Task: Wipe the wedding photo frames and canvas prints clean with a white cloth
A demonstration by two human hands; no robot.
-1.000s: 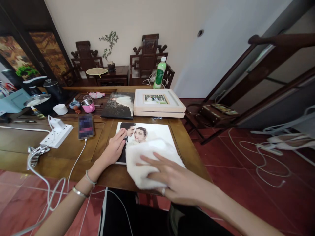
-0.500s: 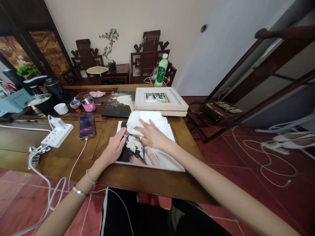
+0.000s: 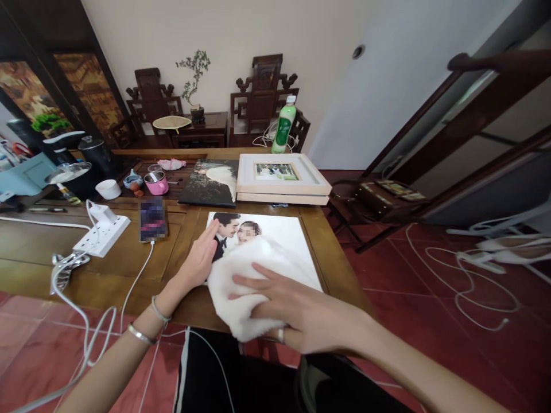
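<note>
A large photo print (image 3: 288, 235) of a couple lies flat near the front edge of the wooden table. My right hand (image 3: 284, 304) presses a white cloth (image 3: 232, 281) over the print's lower part, fingers spread and bent into the folds; the cloth hangs past the table's front edge. At the print's left edge rests my left hand (image 3: 202, 255), its fingers stretched out and holding nothing. The cloth hides the lower half of the picture.
Behind the print lie stacked white frames (image 3: 282, 195) and a dark photo panel (image 3: 209, 182); a green bottle (image 3: 283, 126) stands behind. To the left are a phone (image 3: 152, 219), a power strip (image 3: 103, 235) with cables, a pink cup (image 3: 156, 183) and a white bowl (image 3: 108, 189).
My right hand has drawn the white cloth from the print's far part toward me to its near edge, uncovering the couple's heads. My left hand has stayed at the left edge.
</note>
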